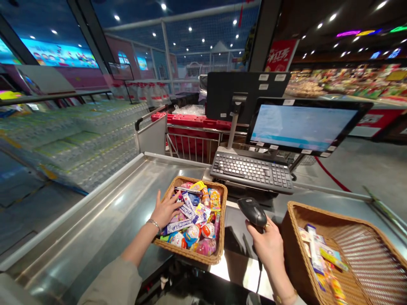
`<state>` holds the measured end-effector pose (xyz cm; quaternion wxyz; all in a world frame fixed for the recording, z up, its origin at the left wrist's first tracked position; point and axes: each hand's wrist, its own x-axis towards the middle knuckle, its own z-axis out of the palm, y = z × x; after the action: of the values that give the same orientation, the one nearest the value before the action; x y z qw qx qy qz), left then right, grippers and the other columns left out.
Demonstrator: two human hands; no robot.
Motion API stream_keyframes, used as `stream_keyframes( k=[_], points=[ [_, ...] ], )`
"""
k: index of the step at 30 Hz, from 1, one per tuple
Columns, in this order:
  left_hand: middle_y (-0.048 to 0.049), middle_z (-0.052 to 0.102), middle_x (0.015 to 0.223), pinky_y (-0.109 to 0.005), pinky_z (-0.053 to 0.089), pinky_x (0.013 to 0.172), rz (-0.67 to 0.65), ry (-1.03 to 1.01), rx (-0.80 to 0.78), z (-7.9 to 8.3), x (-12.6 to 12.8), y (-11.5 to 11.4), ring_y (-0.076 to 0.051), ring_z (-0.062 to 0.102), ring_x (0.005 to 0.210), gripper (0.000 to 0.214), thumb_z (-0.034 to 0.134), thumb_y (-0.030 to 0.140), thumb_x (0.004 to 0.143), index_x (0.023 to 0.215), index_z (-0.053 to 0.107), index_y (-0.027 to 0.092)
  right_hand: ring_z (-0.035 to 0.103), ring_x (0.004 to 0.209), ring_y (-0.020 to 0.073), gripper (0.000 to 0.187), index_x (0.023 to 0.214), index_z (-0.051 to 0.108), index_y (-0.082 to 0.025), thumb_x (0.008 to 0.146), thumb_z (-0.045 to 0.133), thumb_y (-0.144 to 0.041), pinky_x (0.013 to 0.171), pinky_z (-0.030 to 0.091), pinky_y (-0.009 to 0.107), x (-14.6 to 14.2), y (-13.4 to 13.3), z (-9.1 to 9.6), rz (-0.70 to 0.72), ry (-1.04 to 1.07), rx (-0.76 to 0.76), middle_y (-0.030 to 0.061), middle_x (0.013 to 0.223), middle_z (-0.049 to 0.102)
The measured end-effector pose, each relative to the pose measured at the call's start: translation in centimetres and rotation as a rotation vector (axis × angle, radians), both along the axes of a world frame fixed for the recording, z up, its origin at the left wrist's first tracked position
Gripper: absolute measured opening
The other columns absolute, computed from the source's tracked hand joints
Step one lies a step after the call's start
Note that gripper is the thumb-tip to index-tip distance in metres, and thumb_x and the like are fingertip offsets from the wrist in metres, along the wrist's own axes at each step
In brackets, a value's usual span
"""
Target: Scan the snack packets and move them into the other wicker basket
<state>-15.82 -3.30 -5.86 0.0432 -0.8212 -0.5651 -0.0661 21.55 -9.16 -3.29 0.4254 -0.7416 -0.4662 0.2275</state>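
The left hand (pixel 167 209), its grip spread apart, lies over sweets (pixel 190 208) heaped in the full basket (pixel 222 214) on the surface (pixel 111 212); digging deep could spill the top ones. The right hand (pixel 270 245) is clamped around the scanner (pixel 253 212), whose dangling cord (pixel 260 273) might snag the other basket (pixel 294 250).

Smooth metal, rough weave, glossy wrap
Under the left fingers (pixel 173 206), packets (pixel 188 204) have glossy, plastic-like wraps, in a rough, wicker-look basket (pixel 223 212); the tabletop (pixel 127 199) to their left is smooth, shiny metal. In the right fingers (pixel 252 233), the scanner (pixel 252 211) is plastic with a soft sheen. Beyond them, the keyboard (pixel 251 170) looks matt plastic, the monitor screen (pixel 299 125) glossy.
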Motion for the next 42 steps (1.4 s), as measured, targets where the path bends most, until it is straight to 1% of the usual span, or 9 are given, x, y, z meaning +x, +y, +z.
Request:
stream_keyframes(
  k=[5,12,15,20,25,28,32,36,42],
  points=[
    [-0.0036,0.047,0.149,-0.071,-0.012,0.108,-0.009,-0.009,-0.066,-0.9,-0.7,1.1,-0.032,0.025,0.146,0.030,0.063,0.036,0.087,0.116,0.066,0.040,0.054,0.119,0.0358,0.048,0.084,0.075,-0.017,0.062,0.064,-0.057,0.101,0.041,0.046,0.0,0.0,-0.3,-0.008,0.007,0.022,0.0172,0.117,0.067],
    [-0.0014,0.048,0.148,-0.074,-0.011,0.105,0.048,-0.086,-0.165,-0.1,-1.2,1.9,-0.033,0.019,0.148,0.015,0.061,0.040,0.087,0.098,0.071,0.036,0.056,0.116,0.0363,0.046,0.081,0.075,-0.019,0.062,0.063,-0.059,0.097,0.044,0.046,0.2,-0.1,-0.4,-0.027,-0.016,-0.011,0.0167,0.124,0.063],
    [-0.0014,0.049,0.147,-0.075,-0.010,0.105,0.057,-0.139,-0.175,0.3,-0.7,1.9,-0.033,0.022,0.147,0.021,0.055,0.044,0.090,0.088,0.072,0.032,0.056,0.115,0.0366,0.046,0.083,0.075,-0.018,0.062,0.064,-0.058,0.096,0.045,0.045,0.3,-0.1,-0.2,-0.025,-0.019,-0.026,0.0162,0.123,0.064],
    [-0.0019,0.046,0.149,-0.077,-0.007,0.104,0.087,-0.200,-0.192,0.7,0.5,1.7,-0.036,0.022,0.146,0.028,0.053,0.051,0.089,0.087,0.072,0.031,0.060,0.109,0.0353,0.045,0.085,0.075,-0.020,0.063,0.063,-0.057,0.094,0.046,0.046,0.3,0.0,-0.1,-0.017,-0.035,-0.062,0.0136,0.126,0.063],
    [-0.0033,0.044,0.150,-0.080,-0.005,0.101,0.111,-0.205,-0.187,0.6,2.1,1.9,-0.036,0.019,0.147,0.031,0.046,0.044,0.093,0.084,0.072,0.028,0.061,0.107,0.0336,0.043,0.084,0.074,-0.019,0.064,0.063,-0.055,0.092,0.047,0.043,0.2,0.2,-0.3,0.020,-0.030,0.036,0.0140,0.116,0.068],
    [-0.0051,0.048,0.147,-0.081,-0.006,0.100,0.180,-0.195,-0.173,0.4,3.2,1.9,-0.038,0.022,0.146,0.030,0.050,0.044,0.090,0.078,0.071,0.026,0.060,0.108,0.0333,0.042,0.085,0.074,-0.019,0.064,0.064,-0.054,0.094,0.046,0.042,0.2,0.2,-0.3,0.033,-0.019,0.082,0.0144,0.112,0.069],
    [-0.0079,0.051,0.145,-0.081,-0.005,0.101,0.252,-0.207,-0.030,0.1,3.7,1.2,-0.039,0.028,0.143,0.021,0.057,0.043,0.087,0.090,0.071,0.029,0.059,0.111,0.0343,0.044,0.086,0.074,-0.020,0.064,0.063,-0.056,0.097,0.043,0.044,0.4,0.2,-0.3,0.037,0.002,0.048,0.0143,0.113,0.069],
    [-0.0040,0.049,0.147,-0.078,-0.011,0.104,0.168,-0.151,0.018,-0.2,3.2,0.0,-0.039,0.026,0.144,0.026,0.067,0.046,0.080,0.104,0.070,0.036,0.059,0.110,0.0339,0.043,0.086,0.074,-0.019,0.063,0.064,-0.054,0.095,0.044,0.043,0.6,0.2,-0.4,0.024,0.005,0.044,0.0143,0.117,0.067],
    [-0.0032,0.051,0.146,-0.075,-0.017,0.105,0.112,-0.088,0.029,-0.3,3.2,-0.7,-0.036,0.025,0.145,0.028,0.070,0.039,0.079,0.106,0.070,0.036,0.060,0.110,0.0333,0.043,0.087,0.074,-0.020,0.065,0.063,-0.054,0.091,0.046,0.041,0.3,0.2,-0.5,0.055,0.010,0.031,0.0129,0.122,0.065]
  ],
)
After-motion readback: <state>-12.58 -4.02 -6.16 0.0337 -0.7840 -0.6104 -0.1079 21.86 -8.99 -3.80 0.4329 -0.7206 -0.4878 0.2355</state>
